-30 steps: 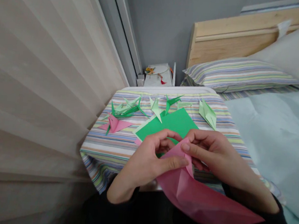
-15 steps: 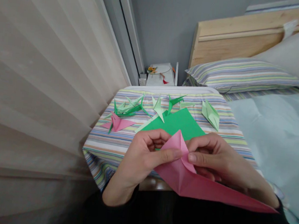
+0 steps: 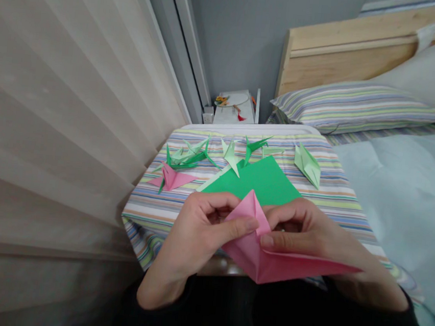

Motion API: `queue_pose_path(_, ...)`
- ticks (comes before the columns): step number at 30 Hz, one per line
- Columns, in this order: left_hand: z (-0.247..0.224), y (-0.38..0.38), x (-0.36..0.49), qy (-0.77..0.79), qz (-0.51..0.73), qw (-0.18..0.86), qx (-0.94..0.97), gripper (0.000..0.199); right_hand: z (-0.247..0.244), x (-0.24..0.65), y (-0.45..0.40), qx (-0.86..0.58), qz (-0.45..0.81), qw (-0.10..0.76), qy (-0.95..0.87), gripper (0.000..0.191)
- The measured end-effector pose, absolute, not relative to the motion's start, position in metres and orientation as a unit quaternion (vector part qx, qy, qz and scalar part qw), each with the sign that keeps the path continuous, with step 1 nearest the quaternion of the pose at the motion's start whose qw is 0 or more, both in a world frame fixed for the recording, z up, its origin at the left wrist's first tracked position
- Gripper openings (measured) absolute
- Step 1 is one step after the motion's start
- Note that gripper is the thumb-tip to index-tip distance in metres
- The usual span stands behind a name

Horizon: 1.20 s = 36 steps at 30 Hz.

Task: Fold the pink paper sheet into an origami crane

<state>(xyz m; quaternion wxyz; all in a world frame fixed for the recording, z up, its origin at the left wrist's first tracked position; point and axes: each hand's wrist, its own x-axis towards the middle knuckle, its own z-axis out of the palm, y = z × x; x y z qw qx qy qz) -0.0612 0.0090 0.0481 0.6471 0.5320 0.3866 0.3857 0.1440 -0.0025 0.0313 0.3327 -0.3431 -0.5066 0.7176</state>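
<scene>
Some fingers (image 3: 221, 200) perhaps behind pink paper (image 3: 263, 265)

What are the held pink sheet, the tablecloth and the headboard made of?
Pink sheet: looks like thin paper, fairly matte; it holds crisp creases and a sharp point.
Tablecloth: seems to be striped fabric, matte; it hangs in soft folds at the near left corner.
Headboard: probably wood, pale and smooth, with faint grain; solid or veneer, can't tell.
</scene>
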Motion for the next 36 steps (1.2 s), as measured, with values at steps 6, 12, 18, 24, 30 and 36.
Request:
queue_pose_path(6, 0.054, 0.009, -0.071, 0.376, 0.346, 0.643, 0.571, 0.013, 0.028, 0.135, -0.003, -0.363, 0.722, 0.308, -0.501, 0.038)
queue_pose_path(12, 0.054, 0.011, -0.078, 0.391, 0.332, 0.648, 0.563, 0.012, 0.026, 0.126, -0.004, -0.378, 0.732, 0.278, -0.495, 0.04)
queue_pose_path(18, 0.059, 0.003, -0.081, 0.402, 0.348, 0.64, 0.554, 0.013, 0.031, 0.119, -0.009, -0.387, 0.737, 0.276, -0.48, 0.043)
queue_pose_path(24, 0.066, -0.007, -0.083, 0.411, 0.348, 0.624, 0.567, 0.017, 0.04, 0.115, -0.018, -0.377, 0.743, 0.294, -0.468, 0.044)
queue_pose_path(30, 0.065, -0.018, -0.073, 0.451, 0.362, 0.561, 0.592, 0.029, 0.038, 0.111, -0.027, -0.368, 0.754, 0.31, -0.447, 0.038)
queue_pose_path(36, 0.066, -0.023, -0.067, 0.462, 0.392, 0.519, 0.602, 0.026, 0.04, 0.108, -0.031, -0.356, 0.735, 0.333, -0.472, 0.033)
